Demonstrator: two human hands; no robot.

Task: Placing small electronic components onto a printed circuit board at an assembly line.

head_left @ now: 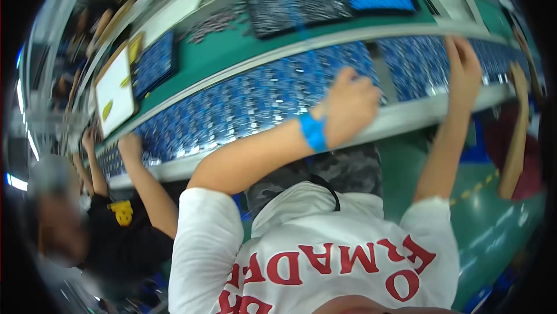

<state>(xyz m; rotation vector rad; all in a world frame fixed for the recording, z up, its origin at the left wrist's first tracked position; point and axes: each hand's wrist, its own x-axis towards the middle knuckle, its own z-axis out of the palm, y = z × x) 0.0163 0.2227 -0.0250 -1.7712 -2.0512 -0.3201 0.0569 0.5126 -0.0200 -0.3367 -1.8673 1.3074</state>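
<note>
Blue pieces (249, 96) run between green worktop (232, 53) and floor (400, 169)

Boards (243, 100) and wristband (313, 132) are blue; trousers (354, 169), grey camouflage.

White short-sleeved shirt (325, 224) with red lettering (295, 269); blue wristband (314, 132); grey camouflage legwear (351, 169)

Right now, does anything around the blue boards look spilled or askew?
Possibly the small greyish parts, scattered unevenly beyond the blue boards; spilled or set out so, I cannot tell. A grey gap also breaks the boards' run near the left hand, perhaps normal. Blur hides any damage.
</note>
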